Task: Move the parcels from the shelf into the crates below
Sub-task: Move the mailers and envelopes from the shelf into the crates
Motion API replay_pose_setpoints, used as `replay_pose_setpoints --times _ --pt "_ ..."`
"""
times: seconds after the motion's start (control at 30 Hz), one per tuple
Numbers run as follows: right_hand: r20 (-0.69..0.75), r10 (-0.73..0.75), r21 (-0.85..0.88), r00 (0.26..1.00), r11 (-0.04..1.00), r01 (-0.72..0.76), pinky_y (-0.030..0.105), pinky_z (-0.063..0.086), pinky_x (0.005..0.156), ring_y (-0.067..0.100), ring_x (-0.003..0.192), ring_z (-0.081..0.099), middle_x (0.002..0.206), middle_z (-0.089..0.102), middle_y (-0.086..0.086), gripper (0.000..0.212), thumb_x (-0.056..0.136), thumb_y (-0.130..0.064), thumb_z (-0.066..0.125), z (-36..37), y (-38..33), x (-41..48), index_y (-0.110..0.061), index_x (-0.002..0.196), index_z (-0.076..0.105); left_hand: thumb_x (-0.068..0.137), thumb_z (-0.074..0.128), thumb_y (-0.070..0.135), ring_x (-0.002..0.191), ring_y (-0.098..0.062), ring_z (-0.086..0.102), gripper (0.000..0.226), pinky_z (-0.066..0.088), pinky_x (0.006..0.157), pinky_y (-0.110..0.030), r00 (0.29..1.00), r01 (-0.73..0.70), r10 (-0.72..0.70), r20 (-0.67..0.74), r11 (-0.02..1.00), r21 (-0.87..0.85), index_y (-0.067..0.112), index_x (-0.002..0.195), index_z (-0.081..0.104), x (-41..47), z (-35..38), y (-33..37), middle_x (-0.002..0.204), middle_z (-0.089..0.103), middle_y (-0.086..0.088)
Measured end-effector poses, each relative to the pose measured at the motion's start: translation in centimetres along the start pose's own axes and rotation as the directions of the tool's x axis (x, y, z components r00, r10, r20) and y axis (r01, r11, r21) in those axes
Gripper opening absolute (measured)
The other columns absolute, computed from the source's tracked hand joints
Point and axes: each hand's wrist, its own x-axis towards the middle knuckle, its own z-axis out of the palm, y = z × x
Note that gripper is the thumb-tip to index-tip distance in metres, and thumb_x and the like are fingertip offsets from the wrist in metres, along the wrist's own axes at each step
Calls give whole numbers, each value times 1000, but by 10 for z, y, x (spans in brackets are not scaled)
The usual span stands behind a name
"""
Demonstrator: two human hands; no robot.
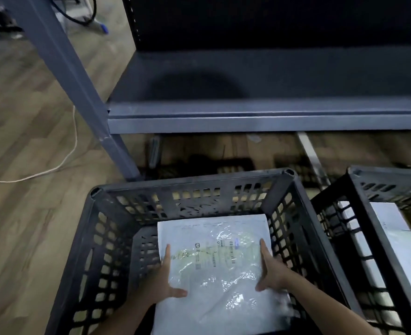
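- Head view: the parcel [219,267], a white plastic mailer with its printed label [214,252] facing up, sits low inside the black crate [192,181] in front of you. Its far edge is close to the crate's far wall.
- Your left hand [162,279] grips the parcel's left edge: thumb laid across the top, forefinger stretched along the side. The other fingers are hidden, likely underneath.
- Your right hand [272,272] mirrors it on the right edge, thumb on top and forefinger along the side. Both hands are pinching the mailer, not just resting on it.
- You cannot tell from here whether the parcel already lies on the crate bottom.
- Step in hand, as I judge it: setting this parcel down in the crate. Next move calls for letting it settle flat, slipping the fingers out sideways, then reaching back up to the shelf [248,114].
- This parcel is the only thing seen in the crate.
- The second crate [373,238], just beside on the right, holds white parcels [388,216]; how many is unclear.
- The shelf's visible stretch shows no parcels; its right end runs out of view.
- A pale cable [64,160] lies on the wooden floor [30,117], left of the shelf leg.
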Motion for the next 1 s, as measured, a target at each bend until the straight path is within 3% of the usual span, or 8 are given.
replay_pose_setpoints --times 0.13,0.2,0.3,0.4,0.5,0.6,0.8,1.0 --pt "-121 30 -215 992 975 -56 28 46 89 28 119 51 143 29 23 122 75 -23 79 10 2 8 -25 148 -19 70 77 47 142 -21 26 134 26 109 -26 998 41 -35 -54 993 106 8 142 -29 8 19 0 159 10 -6" --pt "-158 46 -256 986 963 -86 28 46 91 28 122 47 147 21 20 113 79 -25 76 16 -1 12 -26 150 -13 70 77 47 140 -22 30 133 30 108 -27 995 87 -79 -62 986 144 10 143 -28 16 25 -5 158 15 -9" --pt "-203 49 -298 978 948 -110 41 37 107 32 133 33 150 16 18 95 86 -26 67 17 -3 17 -21 151 -2 65 76 58 138 -28 32 137 33 108 -35 980 197 -186 -66 942 271 14 144 -27 26 26 -4 155 21 -14" --pt "-212 -57 -629 976 772 -92 38 35 110 35 140 18 155 0 19 99 86 -23 65 15 -17 11 -12 151 -9 64 76 60 137 -39 25 135 31 109 -45 956 292 -232 -178 809 510 16 147 -22 23 24 24 152 11 -23" --pt "-44 -165 -796 985 602 65 56 8 116 47 137 -21 142 -42 17 128 74 -52 72 22 -34 7 -25 139 -35 62 78 57 141 -45 -15 137 9 109 -67 995 64 1 -99 759 648 24 146 -25 22 27 53 152 -29 -16" --pt "79 -191 -832 978 528 170 69 -5 108 48 124 -38 131 -54 14 136 64 -63 73 39 -32 10 -33 127 -44 56 80 57 127 -40 -39 139 -5 99 -77 981 -189 171 94 714 674 35 143 -27 21 42 59 138 -48 -8" --pt "63 -101 -867 993 488 105 72 -6 104 48 123 -41 133 -54 17 140 64 -60 75 63 -16 23 -33 130 -46 63 78 55 134 -48 -31 132 -1 99 -77 988 -125 23 154 703 700 41 140 -28 35 56 47 146 -41 -15" --pt "81 -42 -872 996 481 91 70 -2 107 49 127 -38 134 -54 17 139 65 -59 75 66 -19 28 -33 128 -46 62 79 55 133 -51 -29 134 4 99 -79 983 -118 -23 180 672 731 38 141 -28 43 59 52 145 -41 -18"
